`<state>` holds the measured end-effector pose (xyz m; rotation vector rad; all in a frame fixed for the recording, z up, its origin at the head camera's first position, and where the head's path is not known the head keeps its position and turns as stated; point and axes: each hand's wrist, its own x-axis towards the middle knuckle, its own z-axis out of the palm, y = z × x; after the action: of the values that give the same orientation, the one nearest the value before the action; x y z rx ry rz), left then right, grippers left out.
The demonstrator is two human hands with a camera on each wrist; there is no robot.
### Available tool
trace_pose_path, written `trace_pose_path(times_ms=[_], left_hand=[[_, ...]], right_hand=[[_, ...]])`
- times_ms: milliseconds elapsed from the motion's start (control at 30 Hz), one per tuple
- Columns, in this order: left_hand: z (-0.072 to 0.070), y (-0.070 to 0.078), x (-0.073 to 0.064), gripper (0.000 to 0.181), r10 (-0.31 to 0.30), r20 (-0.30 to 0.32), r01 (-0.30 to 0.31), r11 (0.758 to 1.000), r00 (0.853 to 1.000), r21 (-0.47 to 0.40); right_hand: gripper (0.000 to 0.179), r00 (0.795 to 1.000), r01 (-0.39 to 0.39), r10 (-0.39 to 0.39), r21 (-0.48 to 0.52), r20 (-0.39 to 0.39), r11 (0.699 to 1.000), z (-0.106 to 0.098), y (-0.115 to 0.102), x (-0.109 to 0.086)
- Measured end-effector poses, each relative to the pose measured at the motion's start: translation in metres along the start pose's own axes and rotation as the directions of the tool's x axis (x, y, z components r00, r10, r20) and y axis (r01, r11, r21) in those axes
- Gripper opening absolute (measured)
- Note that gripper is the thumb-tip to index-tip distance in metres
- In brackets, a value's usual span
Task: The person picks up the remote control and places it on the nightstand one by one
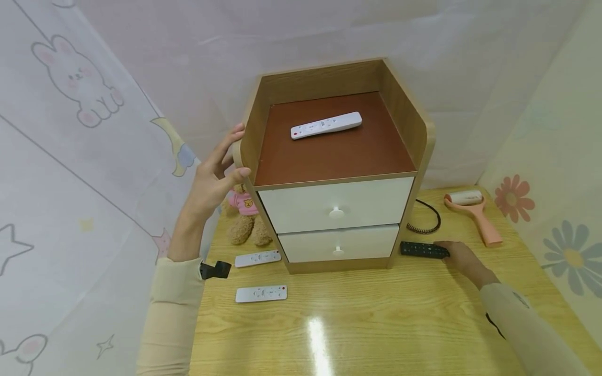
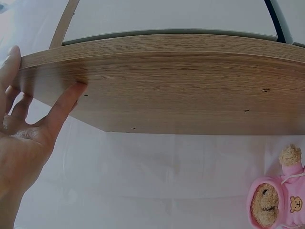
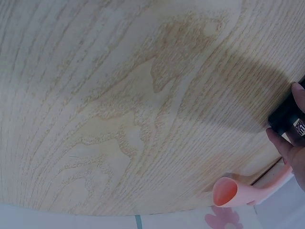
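My left hand (image 1: 211,180) rests against the outer left side of a small wooden cabinet (image 1: 409,115), thumb near its front edge and fingers spread farther back. In the left wrist view the fingertips touch the side panel (image 2: 167,90). At the right, my right hand (image 1: 461,259) grips the near end of a black remote control (image 1: 423,249), thumb and finger on either side of it in the right wrist view. The remote lies close over the table beside the cabinet's base. A white remote control (image 1: 326,125) sits on the cabinet's brown top.
Two white remotes, an upper one (image 1: 257,258) and a lower one (image 1: 261,294), lie left of the cabinet. Behind them sits a teddy bear (image 1: 245,203) in pink. A lint roller (image 1: 479,216) and a black coiled band (image 1: 425,230) are at the right. Both drawers (image 1: 301,206) look closed.
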<state>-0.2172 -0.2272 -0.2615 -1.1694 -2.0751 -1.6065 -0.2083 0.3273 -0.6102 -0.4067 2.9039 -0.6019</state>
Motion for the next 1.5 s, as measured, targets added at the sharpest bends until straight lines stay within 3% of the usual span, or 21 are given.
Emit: trace_pose_path(times_ms=[233,500,1067,1500], left_hand=[[0.0,-0.002,-0.002,0.062,-0.001,-0.004,0.001,1.0,1.0,-0.012],[0.001,-0.003,-0.002,0.062,0.004,-0.004,-0.004,1.0,1.0,-0.01],[0.001,0.0,-0.001,0.061,0.006,-0.009,-0.006,1.0,1.0,-0.013],[0.002,0.002,0.0,0.061,0.006,-0.012,-0.006,1.0,1.0,-0.005]], right_hand=[[0.052,0.998,0.049,-0.049,0.0,-0.041,0.999,0.004,0.004,-0.008],[0.054,0.998,0.018,-0.016,0.037,-0.063,0.999,0.005,0.006,-0.021],[0.055,0.99,0.0,0.012,0.079,-0.141,0.997,-0.026,-0.002,-0.036],[0.054,0.957,0.066,-0.056,0.026,-0.285,0.997,-0.05,-0.009,-0.034]])
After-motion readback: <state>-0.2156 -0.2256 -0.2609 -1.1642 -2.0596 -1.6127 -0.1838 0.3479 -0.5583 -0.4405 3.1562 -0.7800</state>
